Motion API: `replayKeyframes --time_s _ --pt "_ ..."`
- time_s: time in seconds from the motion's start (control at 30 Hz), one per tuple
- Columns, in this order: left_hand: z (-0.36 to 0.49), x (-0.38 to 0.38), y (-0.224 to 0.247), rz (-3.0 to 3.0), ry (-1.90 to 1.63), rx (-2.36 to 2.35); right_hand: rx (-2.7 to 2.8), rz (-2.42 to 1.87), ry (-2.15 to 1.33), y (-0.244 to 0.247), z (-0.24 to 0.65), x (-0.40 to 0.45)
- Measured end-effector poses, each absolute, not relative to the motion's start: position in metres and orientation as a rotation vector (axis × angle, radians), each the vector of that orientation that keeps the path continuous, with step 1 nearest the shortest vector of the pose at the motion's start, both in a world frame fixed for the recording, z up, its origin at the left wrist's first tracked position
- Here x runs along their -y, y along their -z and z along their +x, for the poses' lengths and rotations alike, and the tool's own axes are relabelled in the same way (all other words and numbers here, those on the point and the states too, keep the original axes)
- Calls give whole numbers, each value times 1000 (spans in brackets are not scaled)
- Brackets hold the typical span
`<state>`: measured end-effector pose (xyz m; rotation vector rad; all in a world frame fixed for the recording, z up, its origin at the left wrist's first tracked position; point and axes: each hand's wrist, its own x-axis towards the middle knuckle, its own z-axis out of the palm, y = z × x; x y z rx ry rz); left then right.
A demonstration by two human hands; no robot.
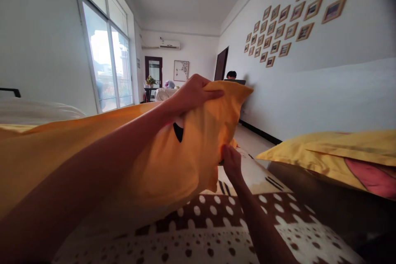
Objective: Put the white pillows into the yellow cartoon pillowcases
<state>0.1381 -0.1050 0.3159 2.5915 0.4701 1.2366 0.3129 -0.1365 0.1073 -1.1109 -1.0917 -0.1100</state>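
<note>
A yellow-orange pillowcase [198, 152] with a black printed patch hangs raised in front of me and stretches off to the left. My left hand [196, 90] is closed on its upper edge near the far corner, thumb and fingers pinching the cloth. Lower down, my right hand [231, 161] is closed around the right-hand edge of the same pillowcase. Whether a pillow fills it cannot be made out. Below both hands lies a brown-and-white dotted bed cover [201, 218].
To the right lies another yellow pillow [334, 152] with a pink print. Behind the cloth, a person's head [231, 75] shows above a dark edge. A covered table [163, 94] stands farther back, left of centre. Windows [108, 49] line the left wall.
</note>
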Motion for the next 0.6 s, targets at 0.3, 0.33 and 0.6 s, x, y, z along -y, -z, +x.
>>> replayKeyframes --time_s 0.3,0.33,0.6 --pt "155 110 -311 2587 -1183 -460 1042 -965 -75 -133 263 136" --pt "153 109 -311 2581 -1167 -461 1060 -960 -136 -133 265 135" --pt "148 105 -296 2922 -1442 -429 935 -878 -18 -184 266 143"
